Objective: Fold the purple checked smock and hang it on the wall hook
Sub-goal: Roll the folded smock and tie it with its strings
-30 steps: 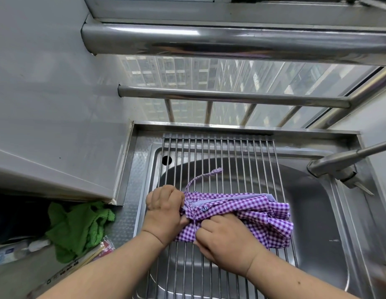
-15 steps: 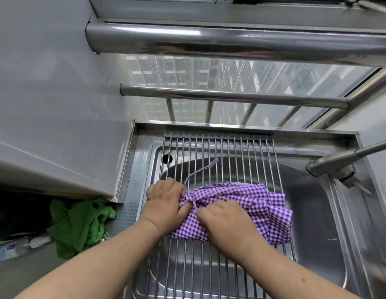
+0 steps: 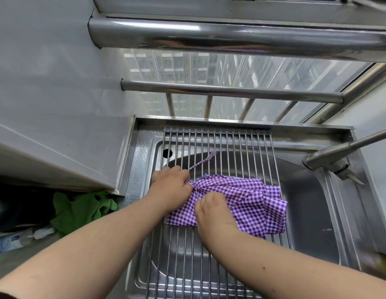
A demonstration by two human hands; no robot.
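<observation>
We see the purple checked smock [image 3: 241, 203] lying bunched and partly folded on the wire rack [image 3: 220, 145] across the steel sink [image 3: 312, 212]. The left hand [image 3: 169, 188] has its fingers curled, pinching the gathered left end of the cloth, where a thin tie string [image 3: 201, 162] trails away over the rack. The right hand [image 3: 213, 212] presses on the cloth with bent fingers gripping a fold. A green rag [image 3: 80, 209] lies left of the sink, and a tap [image 3: 330, 157] reaches in from the right.

hidden: right hand [image 3: 211, 209] fingertips under smock [image 3: 248, 201] | blurred: bottle [image 3: 8, 242] label
</observation>
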